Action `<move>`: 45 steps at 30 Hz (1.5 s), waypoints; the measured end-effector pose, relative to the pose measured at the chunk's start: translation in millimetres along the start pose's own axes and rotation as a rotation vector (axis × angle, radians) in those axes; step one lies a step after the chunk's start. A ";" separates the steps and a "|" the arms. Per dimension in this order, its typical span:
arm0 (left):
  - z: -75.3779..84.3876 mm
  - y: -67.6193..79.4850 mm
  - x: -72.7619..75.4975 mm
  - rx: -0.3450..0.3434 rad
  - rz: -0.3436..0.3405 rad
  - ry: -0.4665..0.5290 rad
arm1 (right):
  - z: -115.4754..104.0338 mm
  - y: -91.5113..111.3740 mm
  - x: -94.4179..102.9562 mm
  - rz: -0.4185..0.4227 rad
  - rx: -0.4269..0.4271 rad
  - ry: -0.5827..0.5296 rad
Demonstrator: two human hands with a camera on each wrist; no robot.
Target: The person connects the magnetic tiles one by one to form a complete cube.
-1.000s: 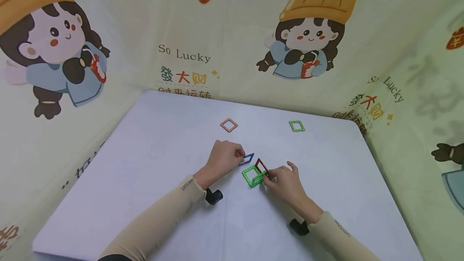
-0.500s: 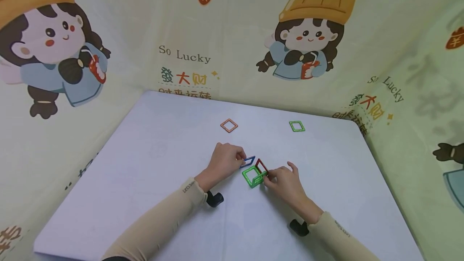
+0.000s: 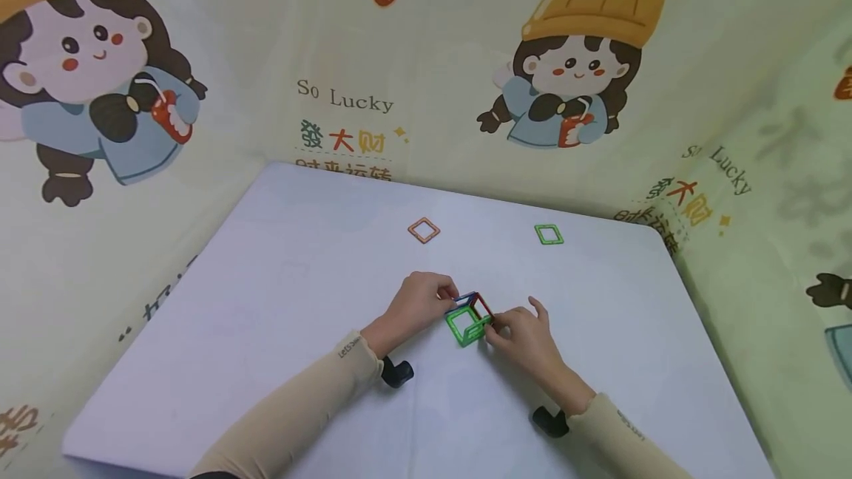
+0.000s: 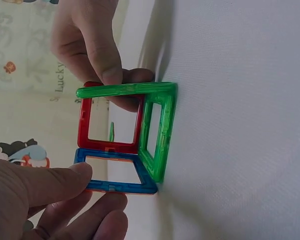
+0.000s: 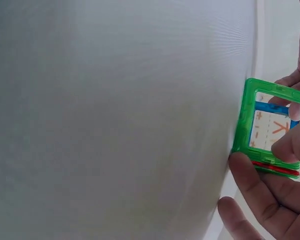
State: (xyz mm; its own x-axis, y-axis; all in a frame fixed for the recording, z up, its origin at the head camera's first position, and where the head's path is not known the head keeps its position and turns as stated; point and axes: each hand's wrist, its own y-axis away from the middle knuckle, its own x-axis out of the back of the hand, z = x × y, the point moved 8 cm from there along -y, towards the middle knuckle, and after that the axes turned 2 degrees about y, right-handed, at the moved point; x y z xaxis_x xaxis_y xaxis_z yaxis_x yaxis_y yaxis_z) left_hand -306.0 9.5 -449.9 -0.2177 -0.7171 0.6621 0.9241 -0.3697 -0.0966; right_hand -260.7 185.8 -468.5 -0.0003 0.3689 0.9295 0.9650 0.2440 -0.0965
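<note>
Square frame-shaped magnetic tiles form a partly built box in front of me. Its base, a green tile (image 4: 165, 131), lies flat on the table (image 3: 319, 257). Another green tile (image 4: 125, 90) stands upright on the near side, and a red tile (image 4: 83, 122) stands on the right. My left hand (image 3: 422, 305) pinches a blue tile (image 4: 118, 187) between thumb and fingers, its edges right at the red tile and the base. My right hand (image 3: 526, 335) grips the upright green tile near the red one, thumb (image 5: 290, 145) over its face, little finger raised.
Farther back on the table lie an orange tile (image 3: 424, 230) and a single green tile (image 3: 549, 234). A black wrist-camera mount (image 3: 398, 373) sits under the left wrist, another mount (image 3: 549, 422) under the right. A printed cloth (image 3: 426, 58) stands behind the table.
My left hand has brought the blue tile down and toward the box, from a gap behind it to right against the red tile and base. The right hand has held its place.
</note>
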 end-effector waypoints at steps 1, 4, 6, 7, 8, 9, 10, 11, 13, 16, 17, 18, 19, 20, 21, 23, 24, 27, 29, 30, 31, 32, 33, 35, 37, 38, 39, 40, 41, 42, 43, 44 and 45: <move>-0.1 0.4 -0.8 -0.002 -0.006 0.003 | -0.3 0.9 -0.7 0.001 0.003 -0.007; 0.4 1.2 -2.1 -0.006 -0.023 0.003 | -0.6 2.6 -1.6 0.013 0.006 -0.019; 0.8 1.1 -2.5 -0.014 -0.033 0.006 | -0.9 3.0 -1.2 0.022 0.011 -0.018; 0.6 1.0 -2.4 -0.015 -0.034 0.006 | -1.2 3.0 -0.8 0.024 0.016 -0.020; 0.2 0.9 -2.2 -0.014 -0.034 0.005 | -1.5 2.8 -0.4 0.026 0.022 -0.021; -0.3 1.0 -2.0 -0.013 -0.034 0.007 | -2.0 2.6 0.3 0.026 0.031 -0.023; -1.0 1.0 -1.9 -0.012 -0.033 0.006 | -2.0 2.5 0.8 0.021 0.038 -0.026; -1.7 1.1 -2.4 -0.010 -0.035 0.002 | -1.3 2.4 1.2 0.013 0.044 -0.032; -3.0 1.2 -3.9 -0.011 -0.040 -0.014 | 2.4 2.2 3.0 -0.005 0.050 -0.057; -3.7 1.2 -7.9 -0.022 -0.051 -0.045 | 15.1 -2.0 6.5 -0.014 0.034 -0.090; -3.7 1.2 -9.1 -0.025 -0.055 -0.056 | 19.4 -4.9 7.6 -0.015 0.031 -0.105; -3.8 1.5 -10.2 -0.025 -0.057 -0.066 | 23.5 -8.5 7.4 -0.020 0.033 -0.122; -4.2 1.9 -11.3 -0.023 -0.060 -0.075 | 26.7 -12.5 6.3 -0.030 0.038 -0.138; -4.3 2.6 -12.1 -0.020 -0.061 -0.086 | 28.6 -16.9 4.1 -0.042 0.052 -0.153; -4.7 3.5 -12.9 -0.018 -0.060 -0.094 | 29.5 -21.1 1.0 -0.063 0.067 -0.174; -5.3 5.0 -14.4 -0.014 -0.062 -0.104 | 27.4 -27.4 -6.7 -0.117 0.102 -0.223; -5.5 5.3 -15.7 -0.013 -0.065 -0.113 | 25.7 -29.2 -10.4 -0.143 0.115 -0.244; -4.0 5.0 -18.3 -0.020 -0.075 -0.123 | 18.9 -32.1 -15.7 -0.178 0.150 -0.274; -2.4 3.4 -19.0 -0.025 -0.082 -0.129 | 14.9 -32.6 -14.6 -0.173 0.169 -0.266; -1.4 2.7 -18.5 -0.027 -0.084 -0.129 | 13.6 -33.1 -13.5 -0.164 0.180 -0.257; -0.5 2.2 -17.4 -0.028 -0.082 -0.125 | 13.0 -33.8 -12.5 -0.156 0.183 -0.250; 0.0 1.5 -16.4 -0.029 -0.080 -0.125 | 12.7 -34.6 -11.5 -0.146 0.183 -0.239; 0.4 1.1 -15.1 -0.031 -0.075 -0.126 | 12.7 -35.3 -10.2 -0.133 0.181 -0.226; 0.0 0.8 -12.6 -0.027 -0.064 -0.120 | 13.5 -37.0 -8.3 -0.111 0.168 -0.205; -0.4 1.5 -10.1 -0.029 -0.046 -0.132 | 15.4 -38.3 -7.1 -0.092 0.144 -0.180; 0.3 2.2 -9.1 -0.038 -0.036 -0.135 | 16.0 -38.9 -6.3 -0.081 0.135 -0.166; 1.6 3.0 -8.4 -0.052 -0.028 -0.139 | 16.7 -39.3 -5.5 -0.070 0.126 -0.155; 3.9 4.1 -8.1 -0.075 -0.022 -0.145 | 17.4 -39.7 -5.2 -0.062 0.118 -0.147; 7.1 5.1 -8.5 -0.105 -0.020 -0.155 | 17.9 -39.9 -4.6 -0.054 0.110 -0.143; 11.0 6.1 -9.6 -0.140 -0.020 -0.176 | 18.0 -40.0 -3.9 -0.044 0.107 -0.134; 15.0 7.1 -11.3 -0.174 -0.024 -0.198 | 18.2 -40.1 -3.0 -0.034 0.108 -0.131; 18.8 8.0 -13.8 -0.207 -0.030 -0.218 | 17.9 -40.2 -2.0 -0.023 0.110 -0.126; 23.1 9.1 -16.5 -0.236 -0.039 -0.243 | 17.7 -40.1 -1.1 -0.012 0.111 -0.125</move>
State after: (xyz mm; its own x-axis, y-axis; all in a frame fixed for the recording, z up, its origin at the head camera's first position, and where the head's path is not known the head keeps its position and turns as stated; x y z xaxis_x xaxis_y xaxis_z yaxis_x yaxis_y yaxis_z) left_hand -286.8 31.6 -444.5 -0.1437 -0.5489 0.8234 0.8120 -0.5410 -0.2189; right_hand -304.1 191.5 -471.9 -0.0512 0.4723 0.8800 0.9299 0.3440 -0.1305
